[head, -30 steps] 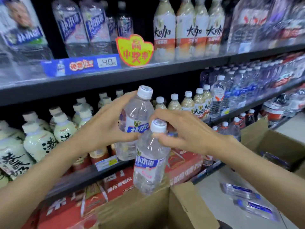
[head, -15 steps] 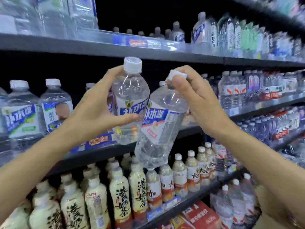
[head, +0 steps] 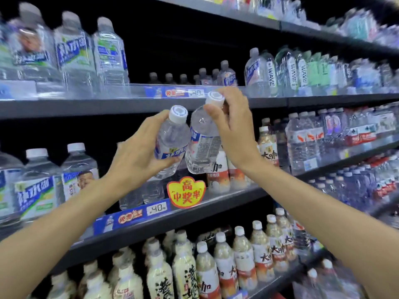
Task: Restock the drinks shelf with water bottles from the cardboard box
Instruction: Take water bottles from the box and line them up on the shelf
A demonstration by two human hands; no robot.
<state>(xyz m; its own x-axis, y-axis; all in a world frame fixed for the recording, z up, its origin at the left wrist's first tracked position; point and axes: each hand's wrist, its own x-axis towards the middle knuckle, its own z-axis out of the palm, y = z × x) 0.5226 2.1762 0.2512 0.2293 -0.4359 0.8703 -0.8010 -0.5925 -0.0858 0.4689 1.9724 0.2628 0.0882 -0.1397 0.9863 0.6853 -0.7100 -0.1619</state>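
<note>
My left hand (head: 138, 156) grips a clear water bottle (head: 170, 141) with a white cap and blue label round its body. My right hand (head: 233, 130) pinches a second clear water bottle (head: 201, 145) by its white cap and neck, so it hangs tilted beside the first. Both bottles touch each other in front of the drinks shelf (head: 151, 104), just below its edge. Behind that edge a dark gap holds a few small bottles (head: 226, 75) far back. The cardboard box is out of view.
Large water bottles (head: 73, 55) fill the upper shelf's left side, WAVE bottles (head: 289, 70) its right. A yellow promo tag (head: 186, 192) sticks up from the middle shelf edge. Milky drink bottles (head: 224, 264) line the lower shelf. Packed water bottles (head: 336, 134) run along the right.
Both hands rose with their bottles from box height to the upper shelf's edge while the view tilted upward. The right-hand bottle swung from tilted out to nearly against the left one.
</note>
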